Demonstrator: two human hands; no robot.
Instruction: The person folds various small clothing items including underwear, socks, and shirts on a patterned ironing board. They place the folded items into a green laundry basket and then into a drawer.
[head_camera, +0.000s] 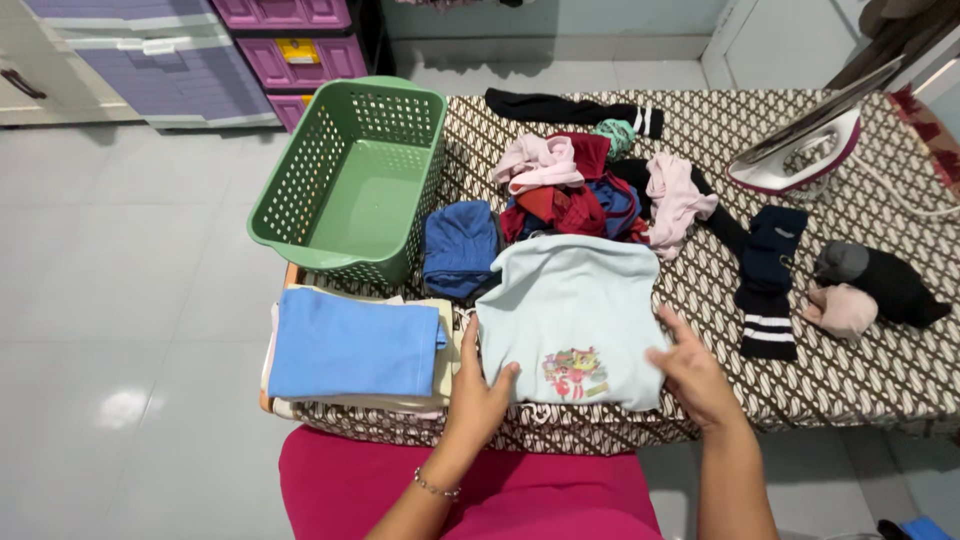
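A folded pale blue garment (570, 310) with a small cartoon print lies on the patterned cloth-covered board (850, 370) in front of me. My left hand (478, 385) rests flat on its lower left edge, fingers apart. On its right edge lies my right hand (692, 372), also flat and spread. Neither hand grips anything. Left of the garment sits a stack of folded clothes topped by a blue piece (350, 345).
An empty green perforated laundry basket (355, 175) stands at the board's far left. A heap of unfolded clothes (590, 190) lies behind the garment, with dark socks (768, 285) and small pieces to the right. An iron (800, 150) stands at the far right. Purple drawers (180, 60) stand beyond.
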